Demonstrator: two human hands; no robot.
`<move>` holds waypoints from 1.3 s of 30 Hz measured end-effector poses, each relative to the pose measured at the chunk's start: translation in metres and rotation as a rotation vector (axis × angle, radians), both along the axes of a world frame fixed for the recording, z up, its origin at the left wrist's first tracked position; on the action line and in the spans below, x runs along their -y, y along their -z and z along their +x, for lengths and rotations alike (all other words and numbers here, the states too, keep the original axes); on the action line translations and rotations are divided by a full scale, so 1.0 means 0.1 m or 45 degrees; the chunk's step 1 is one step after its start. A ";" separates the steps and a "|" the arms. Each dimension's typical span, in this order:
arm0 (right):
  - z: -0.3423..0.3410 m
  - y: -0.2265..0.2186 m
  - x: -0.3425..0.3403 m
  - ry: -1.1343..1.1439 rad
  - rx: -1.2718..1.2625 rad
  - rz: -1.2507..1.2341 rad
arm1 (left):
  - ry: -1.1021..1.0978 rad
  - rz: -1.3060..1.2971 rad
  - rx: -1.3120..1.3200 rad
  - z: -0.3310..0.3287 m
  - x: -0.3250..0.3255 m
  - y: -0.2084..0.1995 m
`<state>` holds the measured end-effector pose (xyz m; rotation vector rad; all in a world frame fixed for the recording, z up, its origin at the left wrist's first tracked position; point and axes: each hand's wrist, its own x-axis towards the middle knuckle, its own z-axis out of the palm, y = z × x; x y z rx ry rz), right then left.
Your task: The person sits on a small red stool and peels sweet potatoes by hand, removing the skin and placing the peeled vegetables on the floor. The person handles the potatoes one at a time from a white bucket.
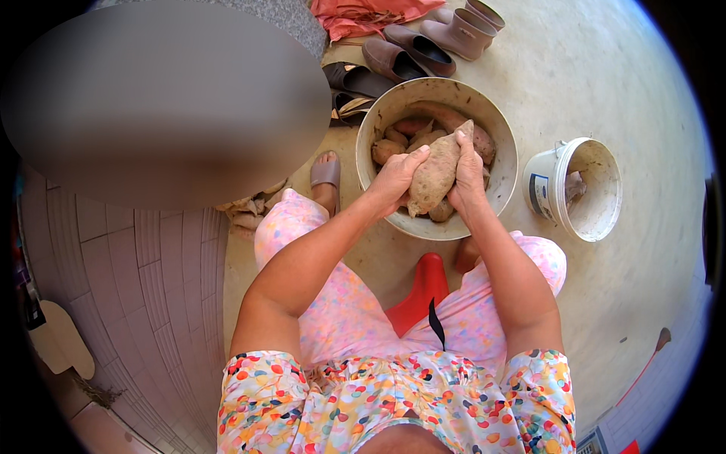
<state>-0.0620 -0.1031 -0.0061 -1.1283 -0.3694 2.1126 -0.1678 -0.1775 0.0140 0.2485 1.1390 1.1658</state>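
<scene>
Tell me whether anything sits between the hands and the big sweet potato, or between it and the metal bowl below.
Nothing visible does. The left hand and right hand grip the sweet potato directly, above the open bowl, where only other sweet potatoes lie.

Head camera looks steeply down, close over the lap; fisheye bends the floor [650,91].

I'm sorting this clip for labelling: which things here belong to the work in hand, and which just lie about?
In use: sweet potato held by left hand and right hand; bowl of more sweet potatoes.

Lying about: white bucket, shoes, boots, pink cloth, red stool.
</scene>
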 end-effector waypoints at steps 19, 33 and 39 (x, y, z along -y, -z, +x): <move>0.03 0.16 -0.05 -0.030 0.838 0.805 | 0.416 0.159 -0.693 0.01 0.04 0.21; 0.17 0.40 -0.31 -0.104 0.815 0.267 | 0.168 -0.159 0.075 -0.16 0.06 -0.34; 0.14 0.39 -0.30 -0.216 0.846 0.210 | -0.462 -0.175 0.395 -0.38 0.00 -0.62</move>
